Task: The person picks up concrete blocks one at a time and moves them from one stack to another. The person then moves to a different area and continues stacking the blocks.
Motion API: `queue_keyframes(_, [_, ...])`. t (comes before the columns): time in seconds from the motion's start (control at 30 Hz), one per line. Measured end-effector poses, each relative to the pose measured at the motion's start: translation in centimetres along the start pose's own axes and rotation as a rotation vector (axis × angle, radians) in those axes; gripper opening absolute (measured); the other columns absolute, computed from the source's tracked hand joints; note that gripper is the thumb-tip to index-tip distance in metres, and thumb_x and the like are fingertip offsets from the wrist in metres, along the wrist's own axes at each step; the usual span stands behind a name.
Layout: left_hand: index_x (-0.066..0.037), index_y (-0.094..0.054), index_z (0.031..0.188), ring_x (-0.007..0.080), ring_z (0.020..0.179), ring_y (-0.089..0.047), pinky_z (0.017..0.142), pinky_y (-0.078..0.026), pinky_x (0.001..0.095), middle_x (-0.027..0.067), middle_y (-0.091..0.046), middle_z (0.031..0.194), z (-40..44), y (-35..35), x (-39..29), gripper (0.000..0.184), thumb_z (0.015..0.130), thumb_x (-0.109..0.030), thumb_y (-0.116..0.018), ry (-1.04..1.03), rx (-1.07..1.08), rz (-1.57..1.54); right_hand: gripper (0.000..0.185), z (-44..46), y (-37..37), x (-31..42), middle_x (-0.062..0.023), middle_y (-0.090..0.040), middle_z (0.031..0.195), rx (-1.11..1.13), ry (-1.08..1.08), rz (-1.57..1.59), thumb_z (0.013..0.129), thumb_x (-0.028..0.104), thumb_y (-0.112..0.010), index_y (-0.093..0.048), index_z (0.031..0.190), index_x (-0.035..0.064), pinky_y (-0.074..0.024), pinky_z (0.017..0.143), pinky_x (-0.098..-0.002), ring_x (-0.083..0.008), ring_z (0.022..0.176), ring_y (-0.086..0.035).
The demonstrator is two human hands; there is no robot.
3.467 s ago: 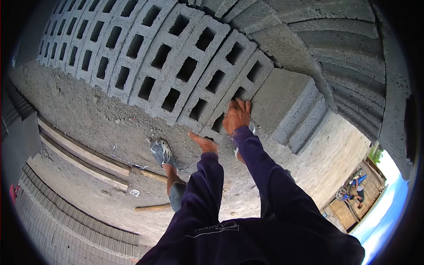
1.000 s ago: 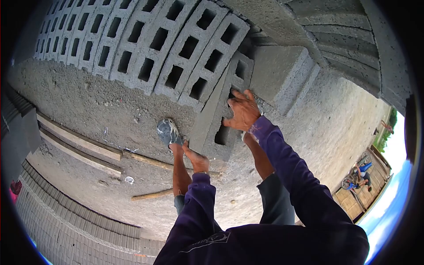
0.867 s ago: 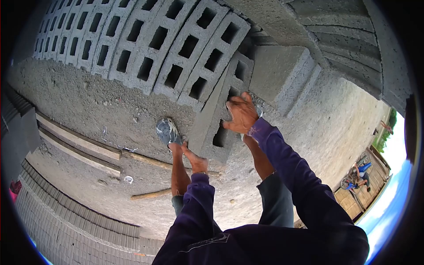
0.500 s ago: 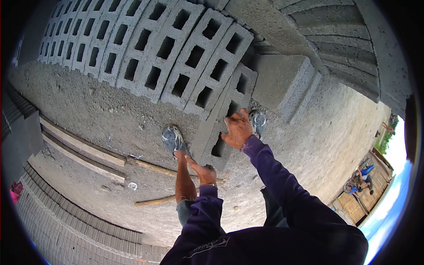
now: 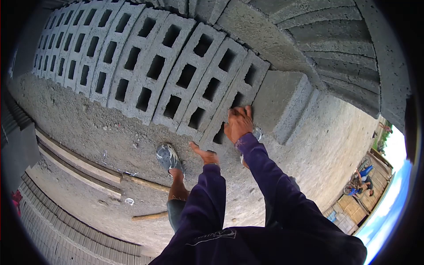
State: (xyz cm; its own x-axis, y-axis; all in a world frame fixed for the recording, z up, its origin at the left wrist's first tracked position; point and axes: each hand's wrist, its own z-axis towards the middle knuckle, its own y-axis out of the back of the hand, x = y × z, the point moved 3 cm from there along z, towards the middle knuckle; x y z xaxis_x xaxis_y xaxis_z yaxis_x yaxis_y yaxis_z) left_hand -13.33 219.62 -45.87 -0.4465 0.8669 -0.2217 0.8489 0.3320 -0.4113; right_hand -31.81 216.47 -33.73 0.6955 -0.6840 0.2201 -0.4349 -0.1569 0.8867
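Observation:
A grey concrete hollow block (image 5: 244,88) stands at the right end of a row, its three holes facing up and its long side against the neighbouring hollow block (image 5: 219,74). My right hand (image 5: 239,123) is on the near half of the end block. Its fingers curl over the web between the middle and nearest holes, gripping it. Just short of the block's near end, my left hand (image 5: 205,154) has its fingers stretched out and holds nothing. Whether it touches the block I cannot tell.
More concrete blocks (image 5: 282,97) lie to the right, below a stack (image 5: 335,48). Wooden planks (image 5: 79,163) and a pole (image 5: 150,216) lie on the ground at left. My shoe (image 5: 168,157) is beside the row. At far right, a person (image 5: 364,185) is near a motorbike.
The end block has moved left and away from me, from slanted and offset to lined up against the row. My right hand has stayed on it; my left hand's fingers now point toward the block.

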Motion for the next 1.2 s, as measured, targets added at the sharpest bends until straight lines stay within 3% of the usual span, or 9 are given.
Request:
queue_keyframes(0.07, [-0.006,-0.020,0.148,0.0297,0.135,-0.028,0.112,-0.018,0.0370,0.0134,-0.025,0.151,2.8,2.1,2.0,0.095,0.084,-0.074,-0.035,0.082,-0.416,0.003,0.041,1.0,-2.1,0.1,-0.0169,-0.066,0.100,0.031,-0.024,-0.077,0.068,0.016,-0.071,-0.062,0.103,-0.0044,-0.0225,0.110,-0.0496,-0.0287,0.114,-0.052])
queue_keyframes(0.2, [-0.004,-0.030,0.145,0.0322,0.132,-0.035,0.112,-0.019,0.0426,0.0195,-0.035,0.146,2.4,1.9,1.9,0.098,0.081,-0.078,-0.031,0.085,-0.664,0.084,0.042,-0.4,-2.1,0.1,-0.0178,-0.060,0.119,0.047,-0.007,-0.110,0.074,0.015,-0.067,-0.060,0.110,-0.0055,-0.0226,0.111,-0.0497,-0.0314,0.125,-0.046])
queue_keyframes(0.33, [-0.001,-0.035,0.140,0.0301,0.124,-0.042,0.107,-0.026,0.0425,0.0189,-0.042,0.139,-2.4,2.6,0.0,0.091,0.086,-0.073,-0.026,0.116,-0.535,0.056,0.037,-5.1,7.6,2.5,-0.0120,-0.057,0.128,-0.075,0.227,0.266,0.079,0.021,-0.068,-0.063,0.112,0.0048,-0.0311,0.106,-0.0446,-0.0299,0.127,-0.045])
queue_keyframes(0.5, [0.002,-0.042,0.133,0.0298,0.115,-0.050,0.101,-0.034,0.0438,0.0172,-0.049,0.132,-9.4,4.1,-1.9,0.080,0.093,-0.064,-0.022,0.190,-0.476,0.232,0.029,-6.2,22.1,-3.1,-0.0068,-0.063,0.115,-0.508,0.045,0.156,0.083,0.023,-0.068,-0.063,0.107,0.0079,-0.0363,0.097,-0.0428,-0.0256,0.115,-0.051])
queue_keyframes(0.73, [0.002,-0.042,0.132,0.0277,0.114,-0.053,0.094,-0.042,0.0442,0.0172,-0.052,0.128,-14.7,-3.3,0.9,0.068,0.097,-0.055,-0.031,0.278,-0.128,0.436,0.057,-1.1,19.1,-12.4,-0.0170,-0.057,0.121,-0.523,-0.111,-0.087,0.088,0.051,-0.057,-0.057,0.122,0.0055,-0.0306,0.102,-0.0506,-0.0363,0.118,-0.047])
queue_keyframes(0.9, [0.003,-0.041,0.132,0.0287,0.114,-0.052,0.096,-0.040,0.0481,0.0174,-0.052,0.127,-15.8,-10.1,2.1,0.072,0.094,-0.058,-0.036,0.248,0.001,0.344,0.060,-2.0,18.2,-12.1,-0.0172,-0.058,0.117,-0.606,-0.200,-0.078,0.081,0.051,-0.064,-0.057,0.119,0.0045,-0.0338,0.099,-0.0500,-0.0367,0.114,-0.049])
queue_keyframes(1.03, [0.002,-0.043,0.130,0.0307,0.116,-0.051,0.100,-0.036,0.0525,0.0164,-0.051,0.126,-17.9,-11.9,4.3,0.077,0.088,-0.063,-0.043,0.261,-0.174,0.106,0.051,-8.6,18.9,-8.6,-0.0143,-0.059,0.103,-0.483,-0.146,0.149,0.075,0.042,-0.073,-0.060,0.107,0.0038,-0.0387,0.091,-0.0468,-0.0340,0.098,-0.051])
queue_keyframes(1.13, [-0.004,-0.046,0.129,0.0274,0.114,-0.050,0.100,-0.036,0.0476,0.0117,-0.053,0.125,-18.7,-9.4,4.8,0.072,0.087,-0.062,-0.046,0.120,-0.179,0.081,0.052,-13.2,17.9,-8.4,-0.0133,-0.059,0.108,-0.323,-0.073,0.441,0.076,0.041,-0.073,-0.060,0.110,0.0039,-0.0382,0.093,-0.0455,-0.0333,0.103,-0.051])
queue_keyframes(1.2, [-0.005,-0.045,0.131,0.0253,0.116,-0.048,0.098,-0.035,0.0461,0.0096,-0.053,0.128,-18.5,-6.1,3.9,0.069,0.089,-0.060,-0.044,0.024,-0.216,0.132,0.055,-14.7,14.8,-9.8,-0.0135,-0.058,0.112,0.168,-0.296,1.045,0.078,0.041,-0.071,-0.059,0.116,0.0046,-0.0365,0.097,-0.0442,-0.0336,0.110,-0.050])
